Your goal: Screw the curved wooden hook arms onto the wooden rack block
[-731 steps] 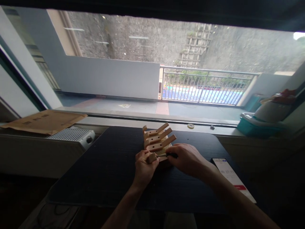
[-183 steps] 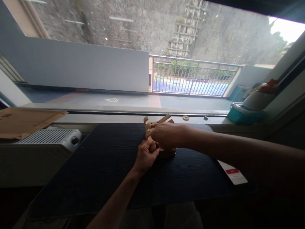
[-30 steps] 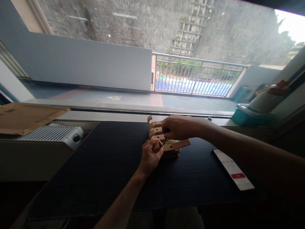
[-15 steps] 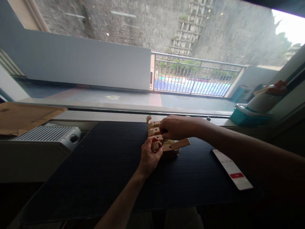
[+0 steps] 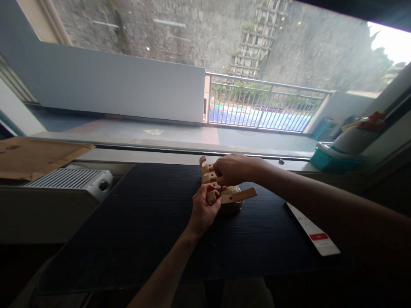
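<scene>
A light wooden piece (image 5: 237, 195) with holes and a rounded, hooked end lies at an angle near the middle of the table. My left hand (image 5: 205, 205) pinches its rounded end between thumb and fingers. From above, my right hand (image 5: 233, 167) is closed round what looks like a screwdriver (image 5: 221, 191). Only its thin dark shaft shows, pointing down at the wood beside my left fingertips; its handle is hidden in the fist. Similar hooked wooden parts (image 5: 205, 169) stand in a row just behind, partly covered by my right hand.
The dark table (image 5: 144, 222) stands by a window sill. A phone (image 5: 316, 233) showing a timer lies at the right, under my right forearm. A brown paper envelope (image 5: 41, 156) rests on the white radiator (image 5: 73, 179) at left. A teal box (image 5: 334, 158) sits on the sill.
The view has shifted slightly. My right hand keeps its grip on the tool above the wood, turned a little, and more of the shaft shows. My left hand holds the same spot.
</scene>
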`<state>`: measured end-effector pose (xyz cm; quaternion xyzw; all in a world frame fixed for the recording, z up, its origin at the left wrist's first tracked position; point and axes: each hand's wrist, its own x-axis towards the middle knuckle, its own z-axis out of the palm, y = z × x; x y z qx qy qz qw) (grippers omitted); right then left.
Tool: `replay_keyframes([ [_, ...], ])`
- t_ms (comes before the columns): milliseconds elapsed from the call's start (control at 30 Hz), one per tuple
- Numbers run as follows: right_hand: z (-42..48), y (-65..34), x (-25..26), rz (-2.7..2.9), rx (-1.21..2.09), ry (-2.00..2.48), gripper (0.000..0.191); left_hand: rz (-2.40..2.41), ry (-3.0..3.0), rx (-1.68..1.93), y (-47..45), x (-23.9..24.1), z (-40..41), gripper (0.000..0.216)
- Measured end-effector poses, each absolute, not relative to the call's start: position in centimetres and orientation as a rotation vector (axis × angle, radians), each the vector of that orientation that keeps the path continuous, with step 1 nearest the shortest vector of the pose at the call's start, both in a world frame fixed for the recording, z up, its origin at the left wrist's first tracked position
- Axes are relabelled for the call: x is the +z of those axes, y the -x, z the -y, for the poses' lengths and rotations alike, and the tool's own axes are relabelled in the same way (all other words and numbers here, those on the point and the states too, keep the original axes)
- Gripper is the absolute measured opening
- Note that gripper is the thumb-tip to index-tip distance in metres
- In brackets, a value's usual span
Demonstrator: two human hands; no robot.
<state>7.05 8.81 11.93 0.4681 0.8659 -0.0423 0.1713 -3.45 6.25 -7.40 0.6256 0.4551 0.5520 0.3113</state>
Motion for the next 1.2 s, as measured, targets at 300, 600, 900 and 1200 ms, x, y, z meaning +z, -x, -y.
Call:
replay_keyframes([
  [300,-8.0,-8.7,11.7,-2.662,-0.155,-1.034,0.011,-1.159,-1.591,1.470,3.3,-7.1,-6.1,0.024],
  [600,-8.4,-8.0,11.6,-2.472,-0.179,-1.407,0.023,-1.161,-1.578,1.445,3.4,-7.0,-6.1,0.025],
  [900,-8.6,-8.2,12.5,-2.543,-0.175,-1.183,0.017,-1.163,-1.662,1.463,3.7,-7.6,-6.6,0.025],
  [1200,-7.9,-8.3,11.7,-2.533,-0.105,-1.389,0.033,-1.175,-1.660,1.448,3.6,-7.5,-6.6,0.025],
])
